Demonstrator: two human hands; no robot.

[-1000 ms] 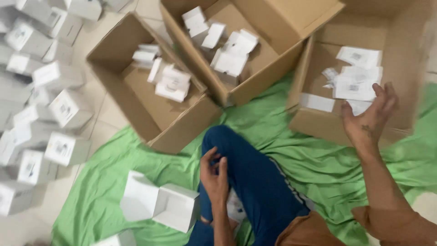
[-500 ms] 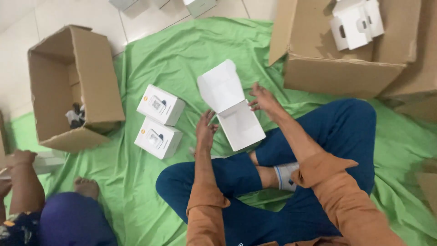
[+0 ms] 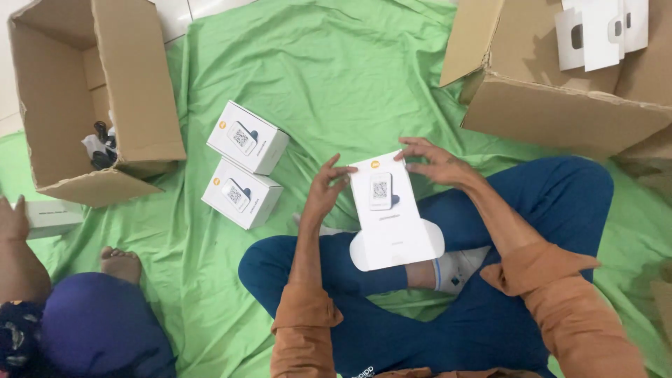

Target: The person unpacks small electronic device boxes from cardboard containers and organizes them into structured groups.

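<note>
Both hands, left (image 3: 323, 190) & right (image 3: 435, 162), grip pinching flat white box (image 3: 389, 213) by its top corners, fingers curled.

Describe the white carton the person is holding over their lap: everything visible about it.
The white carton looks like thin printed cardboard, not yet closed: a rounded flap hangs open at its near end. Its top face carries a small orange dot, a square code and a blue-grey device picture. It lies tilted over the crossed, blue-trousered legs. The left hand grips its left edge, and the right hand holds its far right corner.
</note>
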